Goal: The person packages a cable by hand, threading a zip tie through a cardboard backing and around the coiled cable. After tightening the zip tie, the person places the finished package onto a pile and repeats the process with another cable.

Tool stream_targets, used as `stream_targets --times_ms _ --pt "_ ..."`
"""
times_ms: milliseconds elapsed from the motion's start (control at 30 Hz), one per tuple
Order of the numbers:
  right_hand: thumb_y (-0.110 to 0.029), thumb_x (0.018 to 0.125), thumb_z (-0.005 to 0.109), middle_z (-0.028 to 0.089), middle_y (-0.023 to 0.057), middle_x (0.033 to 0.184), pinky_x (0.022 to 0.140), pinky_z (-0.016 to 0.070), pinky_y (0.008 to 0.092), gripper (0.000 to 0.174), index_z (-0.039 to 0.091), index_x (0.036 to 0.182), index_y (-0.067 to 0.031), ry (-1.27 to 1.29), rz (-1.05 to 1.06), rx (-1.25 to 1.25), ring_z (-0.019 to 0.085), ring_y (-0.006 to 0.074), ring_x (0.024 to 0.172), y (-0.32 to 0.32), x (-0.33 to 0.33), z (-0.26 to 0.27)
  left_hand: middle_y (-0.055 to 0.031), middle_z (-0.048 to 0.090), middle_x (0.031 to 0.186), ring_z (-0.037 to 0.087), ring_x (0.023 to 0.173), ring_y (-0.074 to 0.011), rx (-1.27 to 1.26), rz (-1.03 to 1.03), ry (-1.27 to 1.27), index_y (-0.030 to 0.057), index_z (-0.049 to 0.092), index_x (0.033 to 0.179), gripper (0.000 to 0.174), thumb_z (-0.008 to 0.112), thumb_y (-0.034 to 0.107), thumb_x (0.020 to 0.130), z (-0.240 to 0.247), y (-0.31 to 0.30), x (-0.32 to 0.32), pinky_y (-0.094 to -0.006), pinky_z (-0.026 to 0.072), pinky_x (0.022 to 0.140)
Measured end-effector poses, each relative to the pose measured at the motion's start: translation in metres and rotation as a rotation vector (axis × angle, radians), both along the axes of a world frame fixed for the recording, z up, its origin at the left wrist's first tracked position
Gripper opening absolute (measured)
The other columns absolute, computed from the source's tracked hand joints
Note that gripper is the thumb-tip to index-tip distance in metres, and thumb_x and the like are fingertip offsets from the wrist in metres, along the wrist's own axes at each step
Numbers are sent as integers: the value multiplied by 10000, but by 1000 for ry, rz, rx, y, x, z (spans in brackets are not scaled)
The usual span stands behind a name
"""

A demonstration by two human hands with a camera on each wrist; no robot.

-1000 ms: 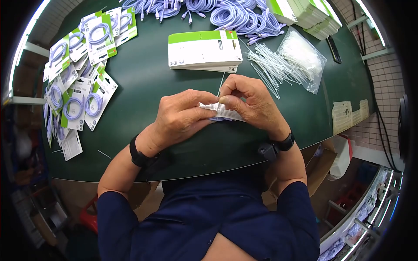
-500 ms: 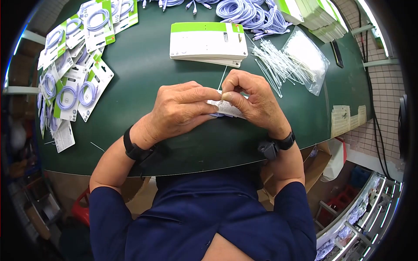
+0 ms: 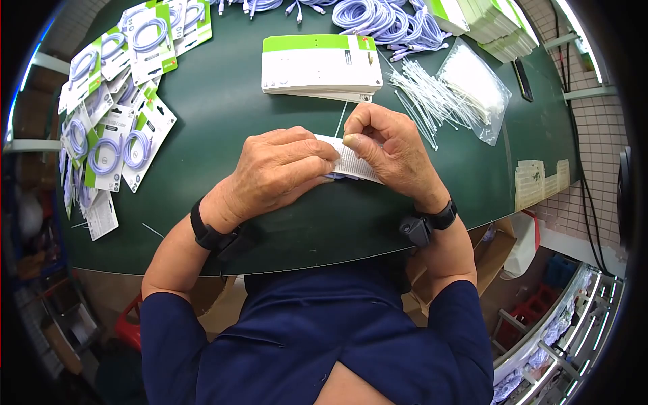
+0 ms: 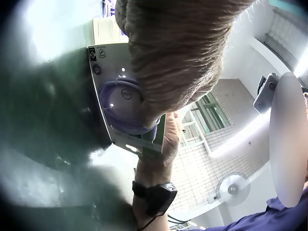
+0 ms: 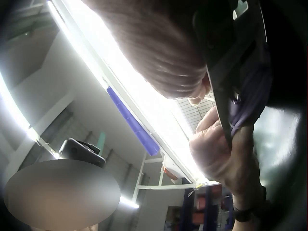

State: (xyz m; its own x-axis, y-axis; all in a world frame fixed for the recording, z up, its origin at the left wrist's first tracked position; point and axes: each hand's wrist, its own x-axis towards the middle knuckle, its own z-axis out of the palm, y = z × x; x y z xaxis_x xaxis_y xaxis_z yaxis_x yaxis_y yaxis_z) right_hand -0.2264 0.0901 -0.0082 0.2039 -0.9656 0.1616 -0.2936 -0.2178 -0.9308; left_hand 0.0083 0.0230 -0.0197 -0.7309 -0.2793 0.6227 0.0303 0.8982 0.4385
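Observation:
A white retail card (image 3: 354,162) with small print facing up lies between the hands, low over the table. On its underside sits a coil of lilac cable (image 4: 113,103). My left hand (image 3: 287,162) grips the card and coil, thumb on the printed side and fingers below, as the right wrist view shows. My right hand (image 3: 391,152) has thumb and index finger pinched together at the card's upper edge, the other fingers curled. A thin white cable tie (image 3: 341,118) sticks out past that edge beside the pinch; its other end is hidden by the fingers.
A stack of green-and-white cards (image 3: 320,64) lies just ahead. Loose cable ties (image 3: 428,94) and a plastic bag of ties (image 3: 476,91) are to the right. Lilac cable coils (image 3: 378,20) sit at the back. Carded cables (image 3: 108,152) pile up at left on the green table (image 3: 223,108).
My left fingers have shifted left and flattened over the card, showing more print. My right pinch stays at the card's upper edge. The head view has tilted slightly.

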Motion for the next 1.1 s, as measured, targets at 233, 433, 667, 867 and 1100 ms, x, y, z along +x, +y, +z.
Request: stream_targets --times_ms 233,433,667,867,1100 --pt "-39 1017 652 611 8 950 727 487 222 58 625 1002 10 -146 -21 167 557 54 826 1 0 -3 -61 756 1010 710 833 -270 24 -10 3 54 661 925 290 858 42 711 1 -1 1 -372 591 730" --pt "-38 1037 622 632 28 926 708 516 217 63 619 1009 19 -258 -29 327 600 62 793 -7 0 -1 -57 721 1026 682 855 -257 20 -7 28 66 659 944 311 860 44 708 -1 4 -1 -376 565 750" --pt "-37 1038 622 644 22 850 651 534 220 70 619 997 19 -199 27 317 622 74 720 -11 -8 2 -110 732 1066 686 797 -274 55 -53 -36 10 698 983 318 875 3 719 6 9 1 -366 583 692" --pt "-39 1031 645 637 10 806 646 537 221 75 621 983 14 -117 64 283 621 66 699 -8 -7 11 -84 692 986 658 759 -249 32 -63 -14 19 715 983 313 880 7 718 -2 13 -1 -348 567 658" --pt "6 963 702 610 37 761 591 508 265 105 604 929 11 58 177 -158 617 112 650 2 9 25 -70 641 925 656 804 -245 -15 -10 -40 45 682 905 163 791 69 786 1 15 -4 -370 544 700"
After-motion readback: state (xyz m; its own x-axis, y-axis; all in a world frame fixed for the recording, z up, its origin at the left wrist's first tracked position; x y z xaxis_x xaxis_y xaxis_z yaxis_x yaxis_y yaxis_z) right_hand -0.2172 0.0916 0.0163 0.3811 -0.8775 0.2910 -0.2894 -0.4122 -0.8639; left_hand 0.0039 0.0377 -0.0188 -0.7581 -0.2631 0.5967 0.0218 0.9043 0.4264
